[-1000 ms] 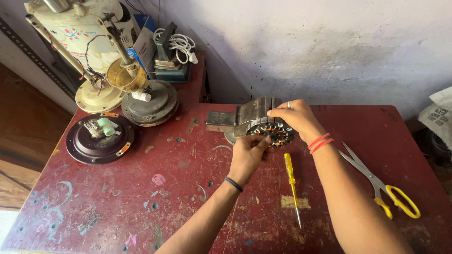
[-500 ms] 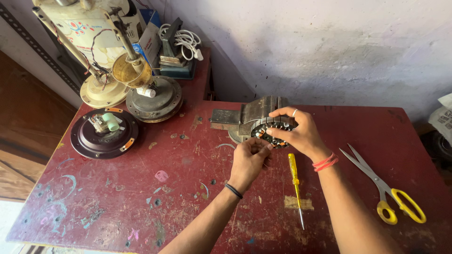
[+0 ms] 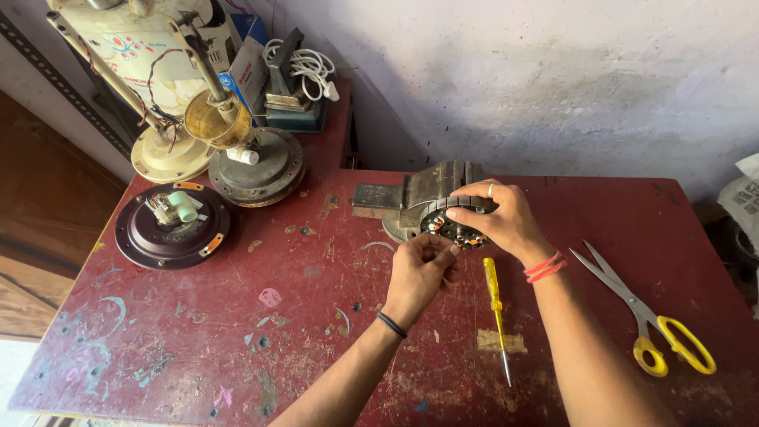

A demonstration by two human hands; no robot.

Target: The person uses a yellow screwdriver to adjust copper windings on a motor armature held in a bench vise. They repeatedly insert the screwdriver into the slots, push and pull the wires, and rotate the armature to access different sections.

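Observation:
My right hand (image 3: 496, 218) grips a round motor stator (image 3: 452, 224) with copper windings, holding it tilted just above the red table (image 3: 237, 316) in front of a small metal vise (image 3: 423, 190). My left hand (image 3: 419, 273) has its fingertips pinched at the stator's lower left edge, apparently on a thin wire there. A yellow-handled screwdriver (image 3: 495, 304) lies on the table between my forearms, tip pointing toward me.
Yellow-handled scissors (image 3: 648, 320) lie at the right. A dark round motor cover (image 3: 170, 227) sits at the left. Behind it stand fan motor parts (image 3: 237, 150), a cream fan base (image 3: 162, 154), boxes and a white cable (image 3: 304, 67).
The view has shifted a little. My left hand has drawn slightly down and back from the stator, fingertips still pinched. My right hand keeps its hold on the stator.

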